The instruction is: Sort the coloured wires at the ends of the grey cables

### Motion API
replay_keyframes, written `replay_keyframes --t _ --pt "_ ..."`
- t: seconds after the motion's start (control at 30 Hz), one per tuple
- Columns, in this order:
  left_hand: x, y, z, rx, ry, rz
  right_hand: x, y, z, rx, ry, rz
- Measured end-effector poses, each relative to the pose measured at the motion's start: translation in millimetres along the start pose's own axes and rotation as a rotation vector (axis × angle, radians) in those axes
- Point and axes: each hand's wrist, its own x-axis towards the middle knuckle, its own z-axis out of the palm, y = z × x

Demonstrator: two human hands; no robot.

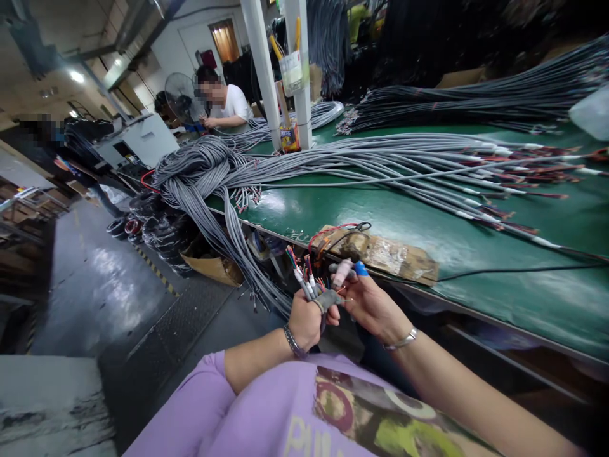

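My left hand (307,322) is closed round a small bunch of grey cables (310,289), just off the table's front edge. Stripped, multicoloured wire ends (292,256) stick up out of it past white wrapped sections. A grey covering sits on the left thumb. Close against it, my right hand (373,303) has its thumb and fingers bent around thin wires (341,292) with bare tips. Pink, grey and blue coverings are on its fingertips. The exact contact between the right fingers and the wires is partly hidden.
Long grey cables (380,155) lie across the green table (295,212), with a coiled heap (195,165) hanging over its left end. A taped wooden board (394,254) with red and black leads sits at the front edge. A person (233,105) works beyond a white post (264,70).
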Motion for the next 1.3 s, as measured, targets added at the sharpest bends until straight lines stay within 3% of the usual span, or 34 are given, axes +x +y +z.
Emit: replay_keyframes --t 0.13,0.27,0.47,0.67,0.83,1.3 --pt "-5 0 -4 -0.017 0.000 0.021 2 -4 -8 0.065 -0.006 0.120" --pt "-6 2 -7 -0.043 0.010 0.078 5 -8 -10 0.041 0.015 0.129" --pt "-2 8 -4 -0.061 0.028 0.122 4 -5 -8 -0.017 0.074 0.055" --pt "2 6 0 -0.042 0.046 0.109 1 6 -12 -0.268 0.134 -0.202" --pt "3 4 1 -0.011 0.036 0.094 5 4 -4 -0.040 0.017 -0.041" --pt "3 -1 1 -0.022 0.045 0.079 8 7 1 0.078 0.104 -0.047"
